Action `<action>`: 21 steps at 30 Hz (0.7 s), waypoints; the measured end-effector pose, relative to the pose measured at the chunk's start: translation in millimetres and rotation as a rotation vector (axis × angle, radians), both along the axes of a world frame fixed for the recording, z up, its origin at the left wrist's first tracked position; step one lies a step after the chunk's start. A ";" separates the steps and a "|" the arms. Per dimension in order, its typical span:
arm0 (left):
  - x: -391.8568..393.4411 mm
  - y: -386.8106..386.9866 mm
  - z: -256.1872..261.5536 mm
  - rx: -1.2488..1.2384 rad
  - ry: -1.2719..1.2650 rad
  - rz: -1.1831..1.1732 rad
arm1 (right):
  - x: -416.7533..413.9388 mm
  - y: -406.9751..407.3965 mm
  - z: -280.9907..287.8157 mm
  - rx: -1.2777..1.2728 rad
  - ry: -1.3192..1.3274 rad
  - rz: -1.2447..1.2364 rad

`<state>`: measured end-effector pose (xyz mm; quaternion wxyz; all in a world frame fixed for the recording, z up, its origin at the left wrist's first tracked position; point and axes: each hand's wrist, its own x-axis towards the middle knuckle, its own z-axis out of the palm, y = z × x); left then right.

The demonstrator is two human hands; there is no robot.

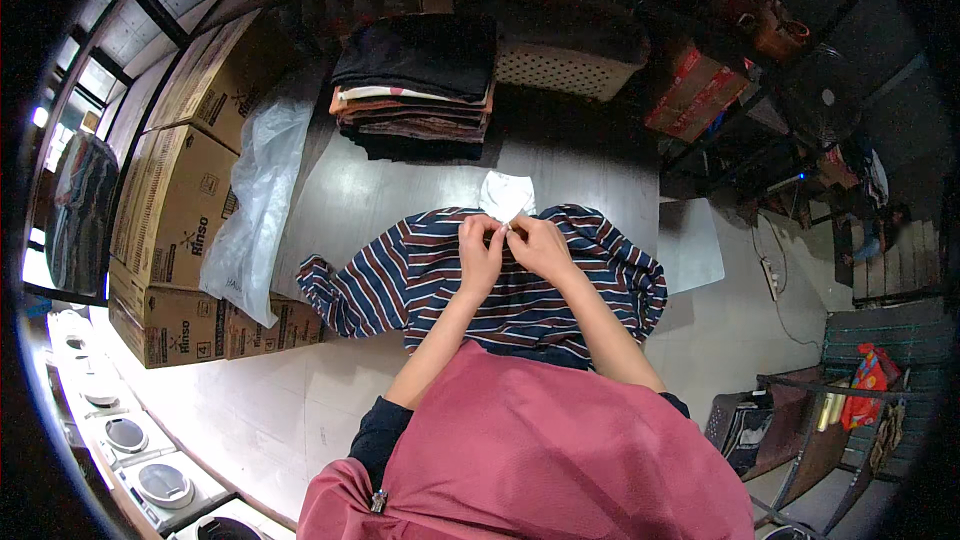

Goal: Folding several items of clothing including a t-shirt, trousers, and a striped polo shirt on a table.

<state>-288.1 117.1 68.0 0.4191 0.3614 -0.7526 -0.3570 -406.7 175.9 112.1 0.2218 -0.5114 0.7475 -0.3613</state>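
A long-sleeved shirt (442, 270) with navy, maroon and white stripes lies spread on the grey wood-grain table (360, 180), its lower part hanging towards me. At its neckline stands a white collar (507, 193). My left hand (481, 240) and my right hand (541, 246) meet just below the collar, thumbs and fingertips pinching the cloth there. The exact spot between the fingertips is too small to make out. One sleeve stretches out to the left with its cuff bunched; the other bends down along the right side.
Behind the shirt stands a stack of folded clothes (416, 90), beside a perforated plastic basket (562, 67). Rinso cartons (180, 195) and a clear plastic bag (262, 195) flank the left edge. A red-and-brown box (694, 90) is at the right. Front-loading washers (161, 484) line the lower left.
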 end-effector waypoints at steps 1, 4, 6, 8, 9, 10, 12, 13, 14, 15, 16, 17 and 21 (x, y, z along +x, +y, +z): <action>-0.2 0.8 1.3 0.001 0.000 0.000 | 1.6 0.3 -1.3 0.001 0.000 0.000; -1.6 2.5 3.6 -0.190 -0.034 -0.045 | 4.3 1.2 -14.3 -0.078 -0.104 -0.164; -1.3 4.6 4.7 -0.238 -0.039 -0.064 | 4.0 0.2 -23.3 -0.108 -0.223 -0.203; 0.3 7.8 6.1 -0.284 -0.057 -0.083 | 4.4 2.3 -27.9 -0.128 -0.449 -0.214; 0.5 10.1 5.4 -0.284 -0.054 -0.087 | 4.6 2.7 -34.1 -0.129 -0.446 -0.218; 0.7 12.4 4.9 -0.284 -0.045 -0.074 | 5.3 2.3 -40.4 -0.148 -0.557 -0.229; 3.6 13.9 1.7 -0.286 -0.038 -0.054 | 5.4 4.9 -42.2 -0.166 -0.670 -0.231; 7.1 13.0 -0.8 -0.190 -0.034 -0.046 | 4.4 8.5 -32.8 -0.053 -0.896 -0.248; 10.3 11.7 -3.3 -0.095 -0.030 -0.038 | 4.1 10.4 -26.6 0.066 -1.119 -0.263; 10.3 11.4 -1.4 -0.096 -0.030 -0.036 | 3.1 12.6 -26.9 0.066 -1.119 -0.261; 10.0 10.8 0.5 0.064 -0.011 -0.066 | 2.8 14.4 -27.4 0.054 -1.205 -0.257; 9.8 9.6 2.2 0.225 0.008 -0.095 | 1.9 16.1 -27.9 0.041 -1.290 -0.253; 11.3 7.1 4.7 0.270 0.116 -0.161 | 1.4 24.2 -37.5 -0.038 -1.565 -0.198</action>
